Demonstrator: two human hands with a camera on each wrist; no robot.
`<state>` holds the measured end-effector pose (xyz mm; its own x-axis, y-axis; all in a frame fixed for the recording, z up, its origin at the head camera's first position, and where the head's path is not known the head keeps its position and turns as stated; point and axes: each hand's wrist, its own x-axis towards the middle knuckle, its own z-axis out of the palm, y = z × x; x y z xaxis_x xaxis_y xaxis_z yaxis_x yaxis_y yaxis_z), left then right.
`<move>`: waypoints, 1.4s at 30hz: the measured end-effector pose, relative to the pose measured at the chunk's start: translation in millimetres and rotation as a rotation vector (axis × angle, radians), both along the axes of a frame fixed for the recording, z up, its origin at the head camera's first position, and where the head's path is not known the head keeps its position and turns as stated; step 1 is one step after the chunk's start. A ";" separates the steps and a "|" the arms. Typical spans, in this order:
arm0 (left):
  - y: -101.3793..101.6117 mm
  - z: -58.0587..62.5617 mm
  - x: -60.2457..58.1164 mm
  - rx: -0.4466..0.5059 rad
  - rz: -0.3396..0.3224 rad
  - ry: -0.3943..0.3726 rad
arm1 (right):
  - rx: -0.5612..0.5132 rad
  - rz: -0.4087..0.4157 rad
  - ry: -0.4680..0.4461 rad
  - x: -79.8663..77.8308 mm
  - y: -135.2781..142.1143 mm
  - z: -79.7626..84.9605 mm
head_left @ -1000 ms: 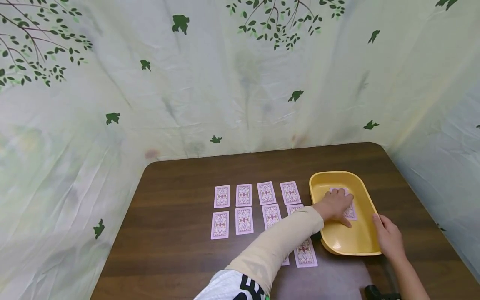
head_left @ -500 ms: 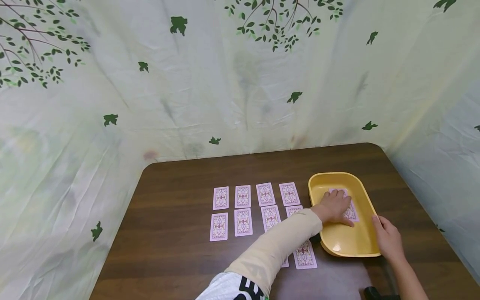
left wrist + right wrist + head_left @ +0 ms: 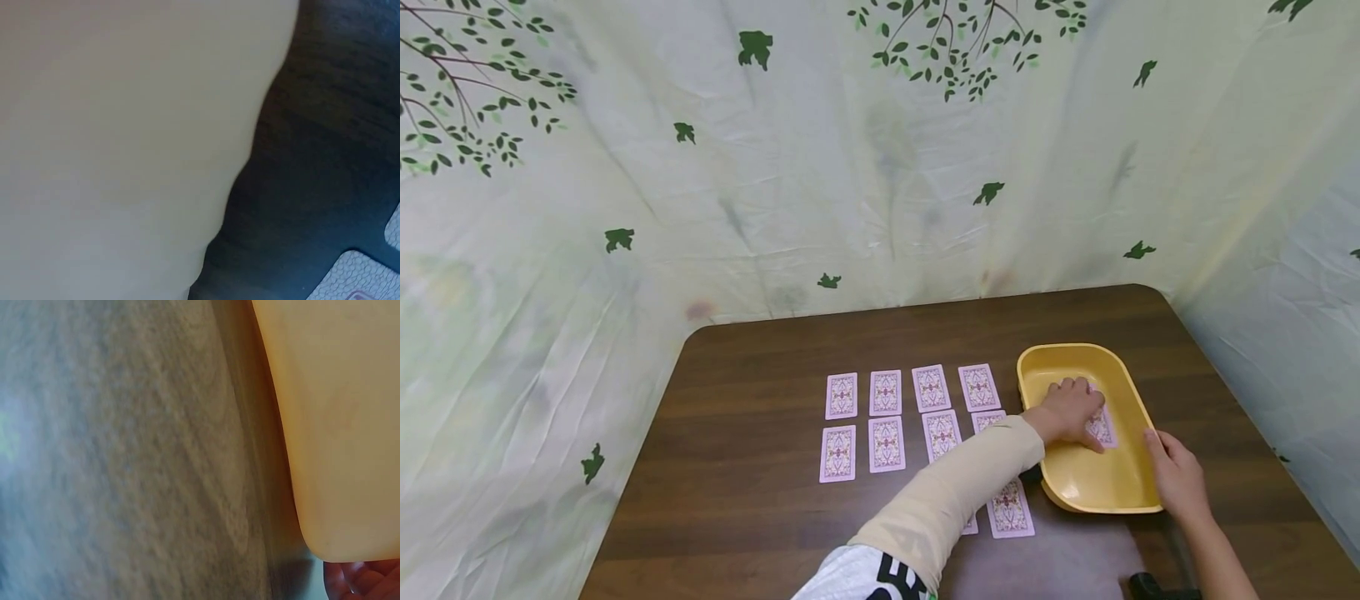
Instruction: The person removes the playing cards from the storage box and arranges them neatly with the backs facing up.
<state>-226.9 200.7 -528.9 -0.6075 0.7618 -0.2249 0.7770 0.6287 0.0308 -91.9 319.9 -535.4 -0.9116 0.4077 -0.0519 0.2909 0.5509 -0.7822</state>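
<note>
My left hand (image 3: 1070,412) reaches into a yellow tray (image 3: 1090,492). Its fingers are bent over a purple-backed playing card (image 3: 1103,427) lying there, with the thumb at the card's near end; the hand hides part of the card. My right hand (image 3: 1180,475) grips the tray's right side, thumb on the rim; in the right wrist view, fingers (image 3: 359,581) curl beside the tray's edge. Left of the tray, playing cards (image 3: 887,443) lie face down in rows. My left sleeve (image 3: 955,492) covers some of them and fills most of the left wrist view.
A dark wooden table (image 3: 737,467) carries everything. A leaf-printed cloth (image 3: 880,167) hangs behind it and at both sides. A black object (image 3: 1150,587) sits at the near edge, below the tray. Dark table surface extends left of the cards.
My left fingers have drawn in a little over the card, and the card has slid slightly toward the near side. My right hand and the tray have stayed in place.
</note>
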 end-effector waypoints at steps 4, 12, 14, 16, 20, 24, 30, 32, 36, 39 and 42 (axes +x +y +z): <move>-1.9 2.3 -0.8 0.021 0.032 -0.041 | 0.002 -0.004 0.011 -0.4 -0.5 0.7; -6.8 5.5 0.6 0.030 0.077 -0.118 | -0.017 0.008 -0.014 1.3 -2.5 0.8; -6.6 5.5 1.7 0.044 0.081 -0.130 | -0.024 0.007 -0.018 1.1 -2.8 0.5; -5.7 5.4 2.9 0.045 0.063 -0.124 | -0.024 0.004 -0.023 0.9 -3.0 0.6; -3.5 6.0 5.4 0.006 -0.032 -0.059 | -0.017 -0.006 -0.024 0.3 -3.5 1.1; -3.4 5.5 7.9 -0.074 -0.152 0.066 | -0.019 -0.008 -0.017 0.4 -4.0 1.2; -4.7 5.7 12.4 -0.155 -0.323 0.218 | -0.005 -0.004 -0.011 1.2 -4.5 0.0; -4.7 5.8 12.8 -0.141 -0.348 0.230 | -0.006 -0.008 -0.008 1.4 -4.8 0.0; -4.8 5.5 11.0 -0.098 -0.308 0.171 | -0.008 -0.013 -0.004 1.3 -4.8 0.2; -6.0 5.3 8.8 -0.055 -0.264 0.114 | -0.017 -0.007 -0.012 1.1 -4.5 0.3; -8.2 6.4 7.6 -0.022 -0.263 0.104 | -0.030 -0.003 -0.027 0.8 -4.3 0.3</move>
